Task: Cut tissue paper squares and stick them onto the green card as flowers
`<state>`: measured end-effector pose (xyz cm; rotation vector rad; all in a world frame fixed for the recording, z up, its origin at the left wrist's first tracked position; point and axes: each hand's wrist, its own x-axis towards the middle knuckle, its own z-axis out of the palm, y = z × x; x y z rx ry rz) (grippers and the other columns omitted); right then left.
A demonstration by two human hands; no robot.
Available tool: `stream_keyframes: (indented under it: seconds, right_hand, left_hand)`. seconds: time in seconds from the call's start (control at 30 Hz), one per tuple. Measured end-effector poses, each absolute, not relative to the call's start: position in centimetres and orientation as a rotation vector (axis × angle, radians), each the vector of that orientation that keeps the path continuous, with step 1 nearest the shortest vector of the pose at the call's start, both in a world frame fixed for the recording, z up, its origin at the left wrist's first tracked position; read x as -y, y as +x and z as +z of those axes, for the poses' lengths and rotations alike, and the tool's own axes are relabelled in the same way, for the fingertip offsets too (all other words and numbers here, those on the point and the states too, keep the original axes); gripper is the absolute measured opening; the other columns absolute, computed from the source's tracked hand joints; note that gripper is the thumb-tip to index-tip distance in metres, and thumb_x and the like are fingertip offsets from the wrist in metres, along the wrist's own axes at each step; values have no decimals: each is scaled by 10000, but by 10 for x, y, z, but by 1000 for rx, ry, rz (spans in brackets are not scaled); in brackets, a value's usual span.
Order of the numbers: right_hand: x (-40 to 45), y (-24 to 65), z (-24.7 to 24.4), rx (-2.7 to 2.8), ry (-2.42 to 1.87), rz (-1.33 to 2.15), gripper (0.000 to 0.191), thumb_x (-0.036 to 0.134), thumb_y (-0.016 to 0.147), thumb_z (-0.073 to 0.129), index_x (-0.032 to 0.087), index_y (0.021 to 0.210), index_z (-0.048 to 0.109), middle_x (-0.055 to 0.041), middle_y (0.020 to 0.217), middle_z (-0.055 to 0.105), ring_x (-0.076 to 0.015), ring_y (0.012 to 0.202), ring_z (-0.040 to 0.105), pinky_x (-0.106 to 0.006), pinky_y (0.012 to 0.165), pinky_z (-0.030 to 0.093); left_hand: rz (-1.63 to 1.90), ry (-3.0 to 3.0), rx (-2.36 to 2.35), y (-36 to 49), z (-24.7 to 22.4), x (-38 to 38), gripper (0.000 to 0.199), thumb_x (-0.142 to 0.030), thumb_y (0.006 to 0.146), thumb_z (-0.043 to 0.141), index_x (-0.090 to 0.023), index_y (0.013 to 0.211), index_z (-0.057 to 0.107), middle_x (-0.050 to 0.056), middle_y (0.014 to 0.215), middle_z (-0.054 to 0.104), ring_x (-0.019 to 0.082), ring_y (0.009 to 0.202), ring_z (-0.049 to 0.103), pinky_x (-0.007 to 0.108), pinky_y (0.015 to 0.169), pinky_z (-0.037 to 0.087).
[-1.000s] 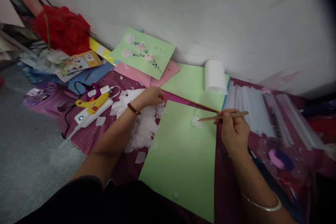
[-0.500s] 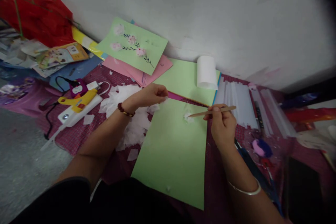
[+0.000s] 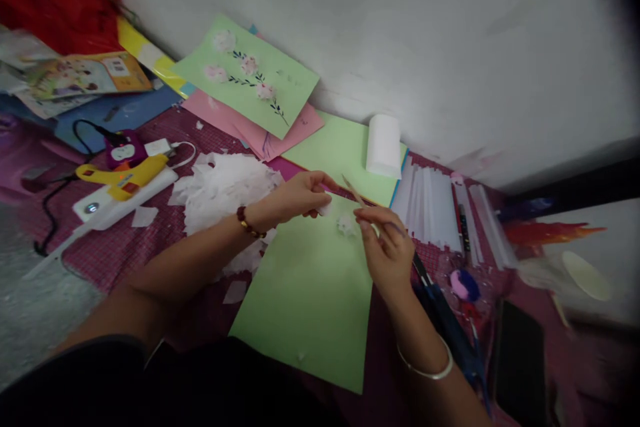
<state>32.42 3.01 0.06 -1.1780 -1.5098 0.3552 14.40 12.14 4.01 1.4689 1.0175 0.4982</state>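
Observation:
My left hand (image 3: 297, 199) pinches a small piece of white tissue paper (image 3: 325, 207) over the top edge of a green sheet of paper (image 3: 305, 300). My right hand (image 3: 387, 250) grips a thin wooden stick (image 3: 354, 191) between thumb and fingers, its tip pointing up and left, clear of the sheet. Between the two hands, a small crumpled white tissue flower (image 3: 346, 224) sits on the sheet's upper part. A heap of cut white tissue pieces (image 3: 225, 183) lies beneath and beyond my left forearm.
A yellow glue gun (image 3: 135, 177) lies on a white power strip (image 3: 93, 208) at left. Behind is a green card with tissue flowers (image 3: 260, 73), against the wall. A white tissue roll (image 3: 384, 145), clear glue sticks (image 3: 430, 207) and a dark phone (image 3: 520, 360) are toward the right.
The stick has come up off the tissue flower, and its tip has swung upward. My left hand has moved closer to my right hand, and the view has shifted slightly.

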Motion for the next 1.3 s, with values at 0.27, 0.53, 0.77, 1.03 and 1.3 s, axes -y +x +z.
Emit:
stream_keyframes:
  seconds: [0.27,0.53,0.77,1.03,1.3]
  right_hand:
    - [-29,311,-2,1599,-1172,312,184,146,798,687,258,911,596,-27,930,675,-215,906,664,-408,811,542]
    - [-32,312,-11,1599,-1311,307,119,120,815,608,233,788,580,20,759,633,-167,724,624,-319,706,506]
    - [-35,317,-9,1462,-1376,376,92,156,789,612,226,740,577,24,725,613,-160,703,595,-301,675,484]
    - [-39,330,-14,1049,-1317,623,154,246,761,692,216,756,541,39,745,588,-130,685,583,-276,678,468]
    - [-41,336,-8,1033,-1265,621,186,233,758,696,226,755,510,31,742,604,-132,699,582,-279,679,471]
  left_hand:
    - [501,1400,-993,160,27,-105,307,-63,696,518,-142,987,572,-85,486,512,66,392,467,171,399,345]
    - [574,1050,-819,166,8,-106,113,-159,824,505,-165,926,553,-25,568,616,90,459,584,201,474,466]
    - [534,954,-697,167,10,-103,334,-129,698,667,-152,1001,529,-11,644,665,100,551,638,261,632,538]
    - [360,1982,-1032,142,19,-124,420,-45,699,523,-150,1098,606,36,712,658,186,691,633,303,661,463]
    - [645,2392,-989,131,38,-130,245,-240,787,639,-156,1015,665,132,1160,643,276,1135,543,409,972,407]
